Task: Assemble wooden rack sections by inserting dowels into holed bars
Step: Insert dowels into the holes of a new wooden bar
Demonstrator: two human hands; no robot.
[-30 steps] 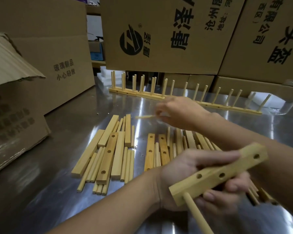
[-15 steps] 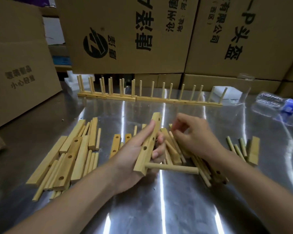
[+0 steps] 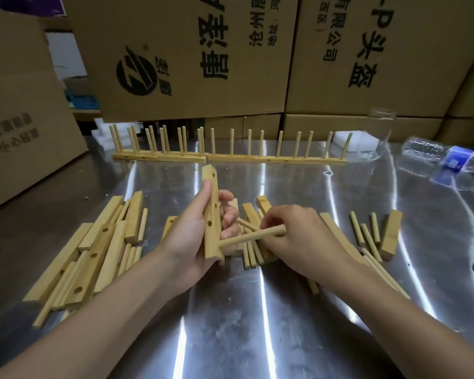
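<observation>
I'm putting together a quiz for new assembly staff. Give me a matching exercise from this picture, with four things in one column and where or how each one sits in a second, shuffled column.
Things
1. holed bar
2. inserted dowel
3. plastic bottle
4. finished rack sections

Places or states
A. lying on its side at the far right of the table
B. gripped in the left hand
C. standing in a row at the back of the table
D. sticking sideways out of the bar's lower end

Pairs: 1-B, 2-D, 3-A, 4-C.

The right hand is not used in the exercise. It pinches another dowel.
</observation>
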